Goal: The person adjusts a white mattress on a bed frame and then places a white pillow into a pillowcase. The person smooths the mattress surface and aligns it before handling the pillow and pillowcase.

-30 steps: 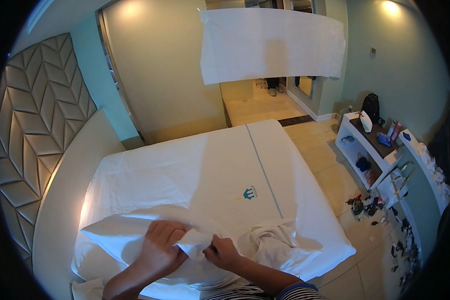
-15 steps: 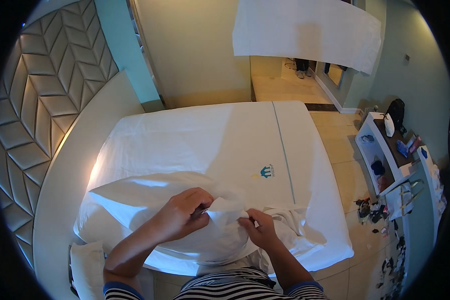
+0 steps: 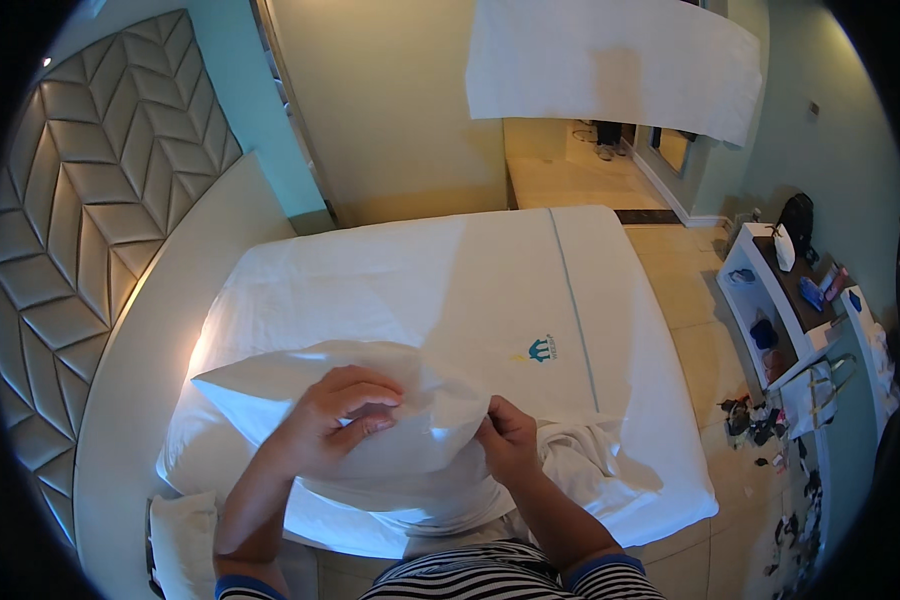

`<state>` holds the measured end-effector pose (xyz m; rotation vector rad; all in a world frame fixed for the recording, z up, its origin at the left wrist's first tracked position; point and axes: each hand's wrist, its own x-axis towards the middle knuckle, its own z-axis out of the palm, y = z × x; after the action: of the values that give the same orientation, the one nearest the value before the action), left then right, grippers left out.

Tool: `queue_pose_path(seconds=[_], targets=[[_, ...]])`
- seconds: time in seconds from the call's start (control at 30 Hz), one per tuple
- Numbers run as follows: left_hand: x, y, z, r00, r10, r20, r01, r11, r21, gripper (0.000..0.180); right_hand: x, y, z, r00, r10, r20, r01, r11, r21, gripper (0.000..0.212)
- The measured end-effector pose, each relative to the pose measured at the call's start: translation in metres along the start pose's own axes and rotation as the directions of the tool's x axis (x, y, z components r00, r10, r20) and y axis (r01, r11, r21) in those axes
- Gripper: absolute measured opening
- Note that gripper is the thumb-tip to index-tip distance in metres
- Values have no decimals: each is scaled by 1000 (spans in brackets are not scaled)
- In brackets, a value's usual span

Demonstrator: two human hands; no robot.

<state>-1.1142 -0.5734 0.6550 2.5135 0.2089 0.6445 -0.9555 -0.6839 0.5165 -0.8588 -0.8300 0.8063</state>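
A large white bed sheet [image 3: 410, 380] lies loose and rumpled over the near part of the bed, with a pointed fold sticking out to the left. My right hand [image 3: 510, 440] pinches the sheet's edge between thumb and fingers. Just left of it, my left hand [image 3: 340, 420] hovers at the raised cloth, fingers curled and thumb apart, with nothing visible between them. Bunched folds of white fabric [image 3: 580, 450] rest to the right of my right hand. Underneath is the white bed [image 3: 500, 290], marked with a blue-green line and a small emblem.
A padded headboard [image 3: 100, 200] rises at the left, above a white pillow [image 3: 185, 545]. Along the right wall stands a low shelf unit [image 3: 770, 310] with bags and small items; shoes [image 3: 755, 420] lie on the floor beside it. Another person's legs [image 3: 608, 138] show in the far doorway.
My left hand has loosened from the sheet and its fingers have parted. My right hand keeps its pinch, turned slightly upward. The whole view has shifted a little.
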Motion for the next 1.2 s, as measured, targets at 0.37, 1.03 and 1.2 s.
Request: queue_pose_path(seconds=[0.37,1.03,1.2], targets=[[-2,-5,4,999,19,-45,-9,976,219,17,0,-5,3,997,-78,-2,78,996,44,12],[-26,-14,14,836,-541,-90,316,609,-727,7,2,-41,-12,891,-449,65,398,705,-587,31],[-25,-9,20,848,-506,-155,270,666,-695,6,5,-17,5,910,-391,141,389,685,-616,16]])
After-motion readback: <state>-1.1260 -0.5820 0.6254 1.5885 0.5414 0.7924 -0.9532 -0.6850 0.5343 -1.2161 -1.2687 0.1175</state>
